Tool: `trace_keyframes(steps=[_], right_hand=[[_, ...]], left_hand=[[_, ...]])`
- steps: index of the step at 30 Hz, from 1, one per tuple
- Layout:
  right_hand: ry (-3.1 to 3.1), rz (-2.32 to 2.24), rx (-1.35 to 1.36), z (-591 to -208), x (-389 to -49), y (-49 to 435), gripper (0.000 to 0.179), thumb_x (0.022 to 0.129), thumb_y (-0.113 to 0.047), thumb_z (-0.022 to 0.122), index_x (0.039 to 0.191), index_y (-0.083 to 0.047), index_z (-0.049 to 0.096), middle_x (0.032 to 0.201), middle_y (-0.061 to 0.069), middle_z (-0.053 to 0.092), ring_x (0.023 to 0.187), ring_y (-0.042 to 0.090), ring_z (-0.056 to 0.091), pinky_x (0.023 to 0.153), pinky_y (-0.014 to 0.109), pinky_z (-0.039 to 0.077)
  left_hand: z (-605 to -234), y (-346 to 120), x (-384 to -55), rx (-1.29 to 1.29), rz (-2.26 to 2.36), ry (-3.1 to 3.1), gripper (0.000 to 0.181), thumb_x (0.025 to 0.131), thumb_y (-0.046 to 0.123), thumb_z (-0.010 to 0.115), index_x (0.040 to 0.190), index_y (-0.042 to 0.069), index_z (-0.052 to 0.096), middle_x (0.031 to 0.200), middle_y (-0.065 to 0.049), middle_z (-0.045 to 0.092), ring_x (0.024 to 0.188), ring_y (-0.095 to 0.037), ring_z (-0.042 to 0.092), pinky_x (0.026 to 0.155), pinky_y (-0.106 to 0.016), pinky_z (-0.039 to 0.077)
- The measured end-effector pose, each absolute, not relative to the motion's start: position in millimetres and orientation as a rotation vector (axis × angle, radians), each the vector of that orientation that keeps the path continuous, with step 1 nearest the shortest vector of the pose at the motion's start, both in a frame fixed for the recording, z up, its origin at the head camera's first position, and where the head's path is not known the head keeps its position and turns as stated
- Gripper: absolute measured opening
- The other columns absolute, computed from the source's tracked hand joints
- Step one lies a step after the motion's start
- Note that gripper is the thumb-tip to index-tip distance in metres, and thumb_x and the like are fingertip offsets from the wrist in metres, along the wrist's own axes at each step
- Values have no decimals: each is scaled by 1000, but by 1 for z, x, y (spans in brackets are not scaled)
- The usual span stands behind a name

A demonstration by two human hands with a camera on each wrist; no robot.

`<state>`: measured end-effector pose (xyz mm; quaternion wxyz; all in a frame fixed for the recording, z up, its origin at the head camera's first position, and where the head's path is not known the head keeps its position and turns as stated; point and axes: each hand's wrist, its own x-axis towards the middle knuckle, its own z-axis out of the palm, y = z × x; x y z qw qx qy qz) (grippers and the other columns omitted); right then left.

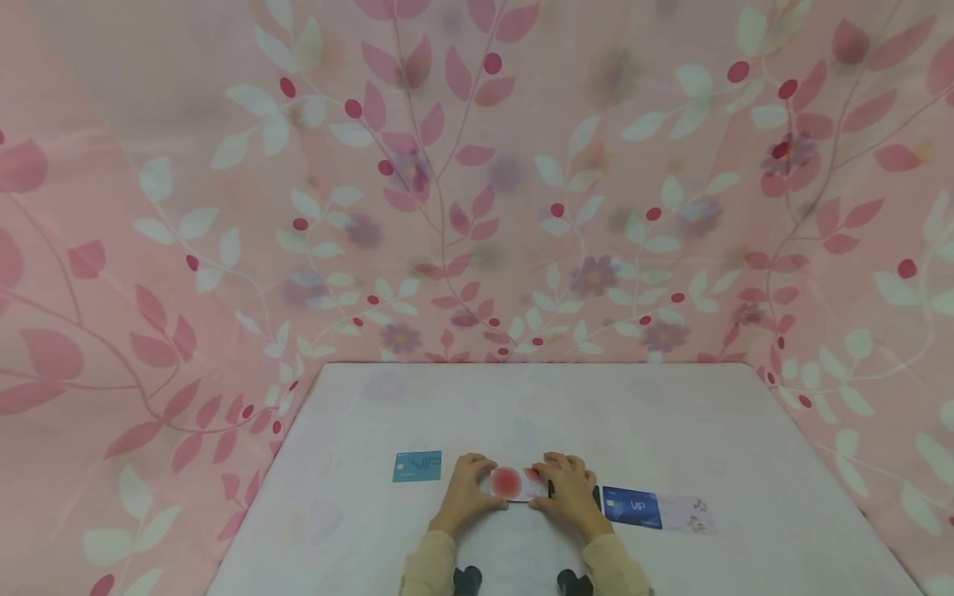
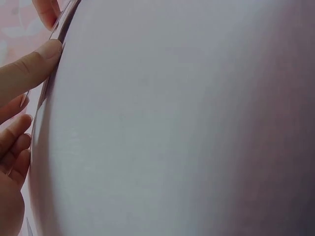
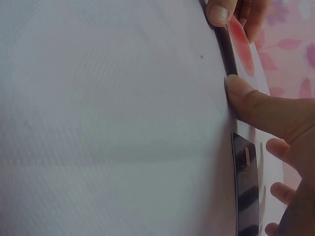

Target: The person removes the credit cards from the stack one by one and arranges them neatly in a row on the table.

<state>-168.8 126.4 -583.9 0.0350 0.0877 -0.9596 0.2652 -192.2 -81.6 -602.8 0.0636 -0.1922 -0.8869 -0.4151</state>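
A white card with red circles (image 1: 507, 483) lies between both hands low over the white table. My left hand (image 1: 469, 494) holds its left end, thumb along the near edge and fingers along the far edge. The right hand (image 1: 570, 492) grips the other end in the same way. In the right wrist view, the right thumb (image 3: 266, 108) presses the card's near edge. A dark card (image 3: 246, 182) lies on the table below the right hand, partly hidden by it in the head view. In the left wrist view, the left thumb (image 2: 29, 71) is at the card's edge.
To the left lies a teal VIP card (image 1: 417, 467). On the right, a blue VIP card (image 1: 632, 507) lies beside a pale pink card with a floral print (image 1: 689, 514). Pink leaf-patterned cloth (image 1: 477, 207) hangs around the white table (image 1: 522, 397).
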Motion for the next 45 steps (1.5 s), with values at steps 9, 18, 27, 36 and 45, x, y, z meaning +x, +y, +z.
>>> trace_keyframes(steps=[9, 18, 27, 36, 45], right_hand=[[-2999, 811, 240, -582, -169, 131, 53, 65, -32, 84, 112, -13, 68, 129, 17, 50, 121, 46, 31, 91, 73, 21], [-3063, 775, 179, -582, -166, 135, 57, 66, -37, 83, 116, -15, 67, 134, 17, 46, 126, 48, 27, 95, 76, 17], [-3068, 770, 169, -581, -163, 139, 57, 68, -38, 81, 118, -15, 67, 135, 18, 47, 126, 50, 27, 93, 77, 17], [-3077, 771, 156, -582, -163, 140, 58, 68, -39, 80, 118, -15, 67, 136, 18, 47, 126, 50, 27, 93, 77, 17], [-3049, 806, 165, -583, -162, 141, 56, 67, -38, 81, 117, -15, 68, 136, 18, 47, 125, 50, 28, 93, 76, 16]], left_hand=[[-603, -79, -190, -606, -1232, -2668, 55, 54, 26, 90, 98, 3, 68, 100, -6, 55, 99, -25, 47, 87, -38, 45], [-602, -77, -189, -573, -1232, -2728, 55, 55, 30, 90, 100, 6, 68, 101, -3, 51, 101, -23, 44, 88, -37, 44], [-601, -74, -187, -571, -1183, -2726, 55, 54, 31, 90, 99, 7, 69, 98, -2, 50, 98, -21, 43, 84, -36, 43], [-601, -74, -187, -589, -1195, -2703, 55, 53, 30, 91, 99, 7, 69, 99, -4, 49, 97, -21, 42, 83, -35, 42], [-605, -77, -188, -593, -1216, -2705, 57, 55, 32, 90, 101, 6, 69, 101, -3, 48, 100, -21, 41, 85, -36, 41]])
